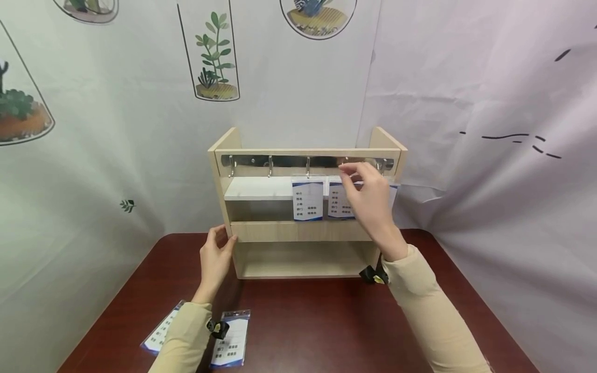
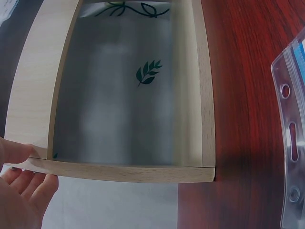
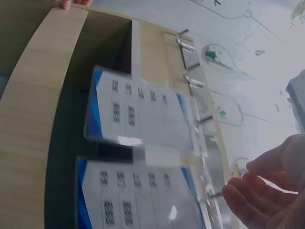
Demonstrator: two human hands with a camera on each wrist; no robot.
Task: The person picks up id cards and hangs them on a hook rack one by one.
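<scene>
Two plastic-sleeved cards (image 1: 160, 331) lie on a dark red surface (image 1: 294, 321), near the left hand (image 1: 216, 258), which pinches the side edge of a wooden shelf (image 1: 298, 232). Rightward, hanging cards (image 1: 308, 202) line its metal hooks (image 1: 270, 167); before them, the right hand (image 1: 370, 199) is raised, fingers loosely bent, grasping nothing.

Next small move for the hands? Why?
Probably draw the right hand back from the hook rail: it looks empty, hung cards are below, two loose cards lie on the table, and the two leftmost hooks look bare.
</scene>
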